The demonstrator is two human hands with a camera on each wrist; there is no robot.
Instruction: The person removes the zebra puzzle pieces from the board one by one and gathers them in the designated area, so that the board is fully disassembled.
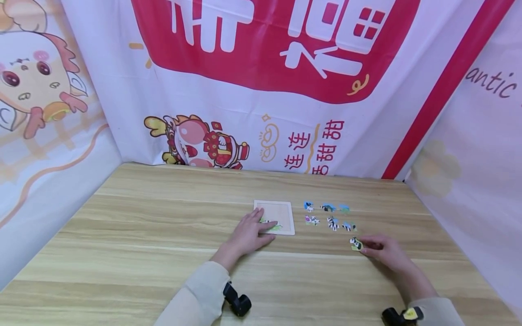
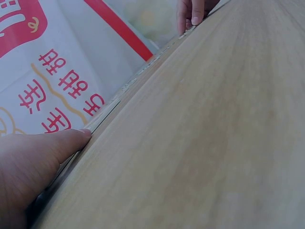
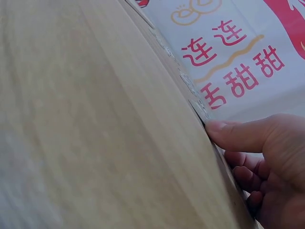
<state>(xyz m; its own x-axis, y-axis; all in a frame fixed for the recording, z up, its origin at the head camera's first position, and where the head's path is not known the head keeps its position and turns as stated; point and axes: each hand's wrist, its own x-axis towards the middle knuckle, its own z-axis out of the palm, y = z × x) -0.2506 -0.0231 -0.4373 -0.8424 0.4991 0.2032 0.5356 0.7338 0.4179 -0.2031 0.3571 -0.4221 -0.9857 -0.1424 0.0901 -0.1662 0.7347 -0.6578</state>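
A light wooden puzzle tray [image 1: 281,209] lies on the table in the head view, with a patch of green, black and white picture [image 1: 278,226] in its lower part. My left hand [image 1: 248,233] rests over the tray's lower left corner, fingers spread; they partly cover that picture. To the right, my right hand [image 1: 385,250] pinches a green, black and white puzzle piece [image 1: 356,244] between thumb and fingers, low at the tabletop. In the right wrist view the thumb [image 3: 238,136] reaches forward and the other fingers curl beneath; the piece is barely visible there.
Several loose puzzle pieces [image 1: 332,223] lie in two rough rows right of the tray, including a blue one [image 1: 327,207] at the back. A printed cloth [image 1: 228,90] hangs behind the wooden table [image 1: 142,235], with more cloth at both sides.
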